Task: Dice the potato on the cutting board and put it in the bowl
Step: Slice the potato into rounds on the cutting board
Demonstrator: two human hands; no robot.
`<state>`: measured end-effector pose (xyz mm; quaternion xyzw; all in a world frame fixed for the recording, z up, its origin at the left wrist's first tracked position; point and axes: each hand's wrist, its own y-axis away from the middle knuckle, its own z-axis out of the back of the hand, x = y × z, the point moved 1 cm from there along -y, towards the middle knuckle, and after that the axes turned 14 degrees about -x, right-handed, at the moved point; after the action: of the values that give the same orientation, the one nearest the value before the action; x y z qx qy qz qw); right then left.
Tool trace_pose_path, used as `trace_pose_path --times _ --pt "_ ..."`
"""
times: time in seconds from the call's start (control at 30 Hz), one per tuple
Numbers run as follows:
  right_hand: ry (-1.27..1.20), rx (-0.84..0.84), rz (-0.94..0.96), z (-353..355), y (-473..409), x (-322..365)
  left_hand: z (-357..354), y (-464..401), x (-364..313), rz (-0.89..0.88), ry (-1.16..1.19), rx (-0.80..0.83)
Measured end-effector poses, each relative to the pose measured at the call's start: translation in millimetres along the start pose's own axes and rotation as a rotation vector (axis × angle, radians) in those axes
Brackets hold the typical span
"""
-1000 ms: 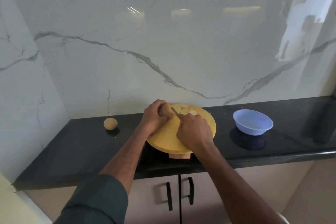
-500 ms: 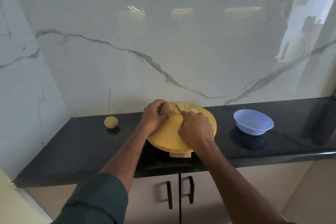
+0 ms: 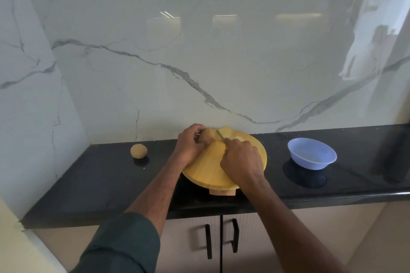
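A round wooden cutting board lies on the black counter. At its far edge my left hand grips a piece of potato. My right hand holds a knife whose blade sits against the potato, just right of my left fingers. Pale cut potato pieces lie beyond the blade near the board's far rim. The light blue bowl stands to the right of the board and looks empty.
A whole unpeeled potato sits on the black counter to the left. The marble wall rises directly behind the board. Cabinet doors with black handles are below the counter edge.
The knife blade has shifted slightly to the left along the potato between cuts. Both hands stay at the far edge of the board.
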<state>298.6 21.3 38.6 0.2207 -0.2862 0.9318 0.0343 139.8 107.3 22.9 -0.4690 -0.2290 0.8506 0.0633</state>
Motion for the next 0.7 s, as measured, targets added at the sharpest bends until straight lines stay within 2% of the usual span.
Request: trace_pose_path --times 0.2,0.7 --pt "-0.125 -0.06 0.072 1 5 4 -1 -1 -3 0.009 -0.001 -0.003" --pt "-0.1 -0.062 0.091 -10 0 8 -3 -2 -4 -0.008 -0.014 -0.031"
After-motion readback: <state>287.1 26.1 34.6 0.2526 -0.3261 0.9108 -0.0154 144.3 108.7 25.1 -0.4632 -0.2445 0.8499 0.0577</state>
